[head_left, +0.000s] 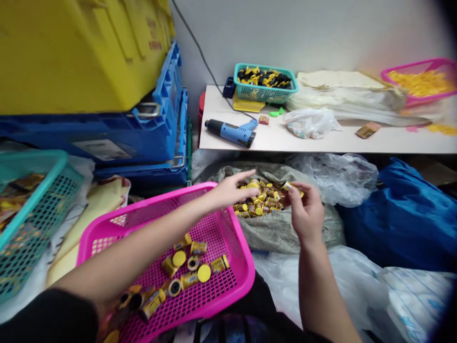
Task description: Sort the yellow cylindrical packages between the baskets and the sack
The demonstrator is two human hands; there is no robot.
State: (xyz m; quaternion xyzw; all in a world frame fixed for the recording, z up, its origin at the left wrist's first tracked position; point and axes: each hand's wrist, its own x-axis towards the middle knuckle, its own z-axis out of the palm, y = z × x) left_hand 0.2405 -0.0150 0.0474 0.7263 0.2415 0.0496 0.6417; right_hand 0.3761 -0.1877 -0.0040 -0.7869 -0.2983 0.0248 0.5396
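Note:
My left hand (232, 191) reaches across the pink basket (246, 267), its fingers stretched out and apart with nothing in them. Just beyond the fingertips is a grey sack (282, 231) full of small yellow-capped canisters (262, 197). Over the sack's right side, my right hand (307, 209) pinches a small canister (286, 186) with a yellow label between thumb and fingers. Several similar canisters (189, 280) lie loose in the pink basket, some tipped on their sides, some showing a yellow cap or a dark opening. My left forearm hides part of the basket.
A blue heat gun (232, 132) lies on the white shelf (271, 138), near a teal basket (266, 90) of black and yellow parts. Blue crates (107, 143) and a yellow bin (71, 57) stand left. A blue bag (403, 219) sits right.

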